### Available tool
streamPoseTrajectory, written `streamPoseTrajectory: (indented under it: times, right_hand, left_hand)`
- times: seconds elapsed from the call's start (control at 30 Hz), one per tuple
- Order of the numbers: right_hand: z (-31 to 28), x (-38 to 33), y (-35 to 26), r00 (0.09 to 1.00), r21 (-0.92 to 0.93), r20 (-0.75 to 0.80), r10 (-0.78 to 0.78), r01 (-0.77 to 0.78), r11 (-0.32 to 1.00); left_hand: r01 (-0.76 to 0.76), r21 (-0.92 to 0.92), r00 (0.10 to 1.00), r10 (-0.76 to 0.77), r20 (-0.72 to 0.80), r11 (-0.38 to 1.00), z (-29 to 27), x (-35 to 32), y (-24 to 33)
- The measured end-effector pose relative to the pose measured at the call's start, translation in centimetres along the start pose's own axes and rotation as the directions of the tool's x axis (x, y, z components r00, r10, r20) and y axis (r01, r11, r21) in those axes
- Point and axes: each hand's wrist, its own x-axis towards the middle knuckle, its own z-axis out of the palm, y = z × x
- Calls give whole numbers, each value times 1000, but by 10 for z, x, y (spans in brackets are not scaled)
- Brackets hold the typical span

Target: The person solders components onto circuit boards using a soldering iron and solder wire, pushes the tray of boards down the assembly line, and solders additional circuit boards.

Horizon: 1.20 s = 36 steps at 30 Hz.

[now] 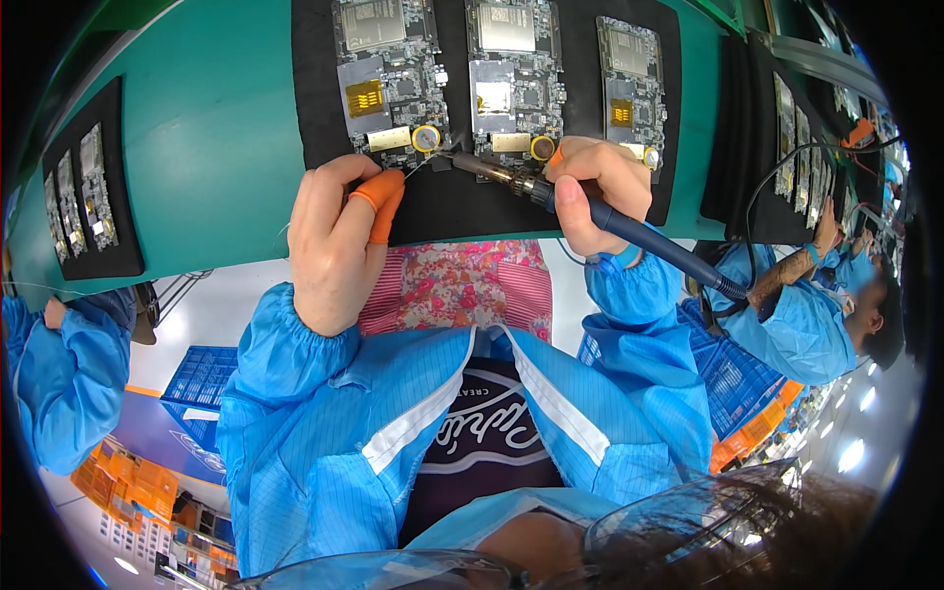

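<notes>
In my right hand (602, 197) is a soldering iron (629, 226) with a dark blue handle; its tip reaches left to the lower edge of the left circuit board (398, 79). My left hand (344, 221), with orange finger cots on its fingers, pinches a thin solder wire (425, 163) that runs up to the iron's tip. A round yellow-rimmed coin cell (426, 138) sits on that board just above the tip. Two more boards, a middle one (516, 84) and a right one (634, 88), lie beside it. Whether tip and wire touch is too small to tell.
The boards lie on a black foam mat (452, 211) upon a green table (211, 147). Another black mat (123, 177) with boards is at far left. The iron's black cable (752, 211) loops rightward. Co-workers in blue sit either side; blue crates (202, 379) stand below.
</notes>
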Motion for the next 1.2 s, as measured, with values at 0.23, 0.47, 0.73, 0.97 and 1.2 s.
streamPoseTrajectory:
  times: [0.23, 0.47, 0.73, 0.97, 1.2]
  right_hand:
    - [-1, 2, 0, 999, -9, -12, -41, 41, 999]
    - [-2, -1, -3, 998, 31, -61, -31, 33, 999]
    - [2, 2, -1, 999, 30, -15, -43, 43, 999]
    - [4, 3, 1, 999, 25, 44, -19, 18, 1000]
    - [4, 4, 2, 998, 4, 46, -53, 53, 999]
  left_hand:
    - [36, -37, 999, -37, -23, 999, -3, -1, 2]
    - [132, -62, 991, -133, -4, 989, -16, -6, 0]
    - [45, -24, 999, -45, 23, 999, -12, -4, -4]
    - [98, -35, 995, -97, 35, 995, -10, -4, -3]
    - [45, -25, 999, -45, 23, 999, -4, 0, -4]
